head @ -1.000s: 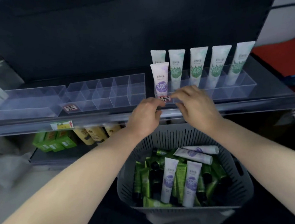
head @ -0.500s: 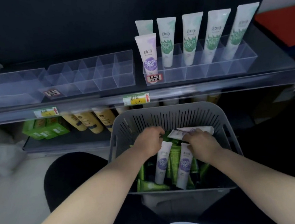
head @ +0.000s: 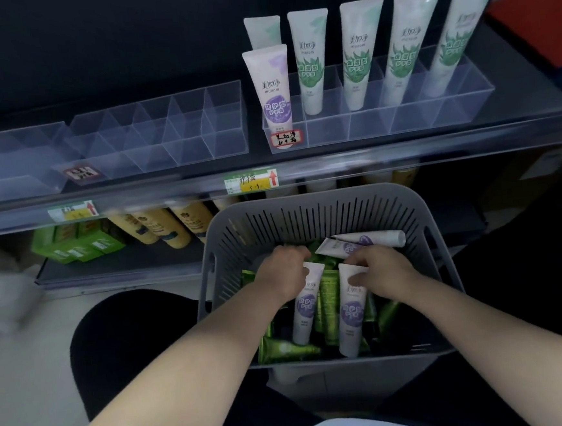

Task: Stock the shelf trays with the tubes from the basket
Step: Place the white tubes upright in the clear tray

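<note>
Grip: left hand curled round purple tube, right hand pinching second tube, both in basket, lower centre. Tubes likely light, soft, slick; hold by crimped end.

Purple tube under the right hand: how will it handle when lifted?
Probably light and slightly squashy: the tube looks like soft plastic. Its flat crimped end, at the right hand, should pinch easily. Round body may roll if laid down.
</note>
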`<state>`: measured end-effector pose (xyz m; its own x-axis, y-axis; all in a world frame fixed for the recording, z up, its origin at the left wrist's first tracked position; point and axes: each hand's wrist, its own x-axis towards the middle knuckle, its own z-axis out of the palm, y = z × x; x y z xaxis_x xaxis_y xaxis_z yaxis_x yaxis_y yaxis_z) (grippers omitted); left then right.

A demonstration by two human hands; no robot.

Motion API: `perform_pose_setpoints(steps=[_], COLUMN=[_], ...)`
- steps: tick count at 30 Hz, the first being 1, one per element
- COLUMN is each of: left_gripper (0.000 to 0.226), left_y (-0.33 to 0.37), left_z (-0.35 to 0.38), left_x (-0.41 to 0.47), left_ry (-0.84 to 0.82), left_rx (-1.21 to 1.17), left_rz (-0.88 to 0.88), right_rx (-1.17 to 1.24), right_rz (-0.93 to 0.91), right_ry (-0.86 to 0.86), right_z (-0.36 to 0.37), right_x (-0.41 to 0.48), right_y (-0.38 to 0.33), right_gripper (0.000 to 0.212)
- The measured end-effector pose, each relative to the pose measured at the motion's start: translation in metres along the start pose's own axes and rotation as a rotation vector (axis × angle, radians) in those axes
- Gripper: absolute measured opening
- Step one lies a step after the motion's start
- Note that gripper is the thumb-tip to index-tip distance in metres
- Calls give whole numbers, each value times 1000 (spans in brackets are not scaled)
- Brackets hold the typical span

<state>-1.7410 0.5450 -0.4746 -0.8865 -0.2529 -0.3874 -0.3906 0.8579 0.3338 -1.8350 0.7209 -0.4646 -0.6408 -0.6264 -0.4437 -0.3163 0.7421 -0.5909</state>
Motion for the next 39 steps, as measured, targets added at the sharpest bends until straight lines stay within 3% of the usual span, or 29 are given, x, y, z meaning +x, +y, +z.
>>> perform_pose_setpoints(steps=[4, 9, 14, 22, 31, 35, 39], left_gripper=[33, 24, 16, 12, 12, 17, 18], left_y=[6, 14, 19, 42, 105, 130, 140], left_z=[1, -3, -22, -101, -214, -245, -257], left_x=[1, -1, -15, -35, -31, -14, 9], left_ry=[3, -18, -9, 501, 957, 1024, 938], left_rx=[115, 149, -45, -135, -133, -30, 51], left_rz=[6, -21, 20, 148, 325, 318, 245], right_rx=[194, 258, 224, 76, -40, -99, -151], right_rz=[-84, -116, -181, -318, -414, -429, -422], right_ry=[-31, 10, 29, 344, 678, 764, 824], right_z=[-7, -16, -28, -85, -176, -202, -217], right_x=[-4, -9, -22, -35, -46, -52, -49], right_y=[-6, -12, -25, -61, -99, -112, -116], right_gripper=[21, 17, 16, 15, 22, 24, 24])
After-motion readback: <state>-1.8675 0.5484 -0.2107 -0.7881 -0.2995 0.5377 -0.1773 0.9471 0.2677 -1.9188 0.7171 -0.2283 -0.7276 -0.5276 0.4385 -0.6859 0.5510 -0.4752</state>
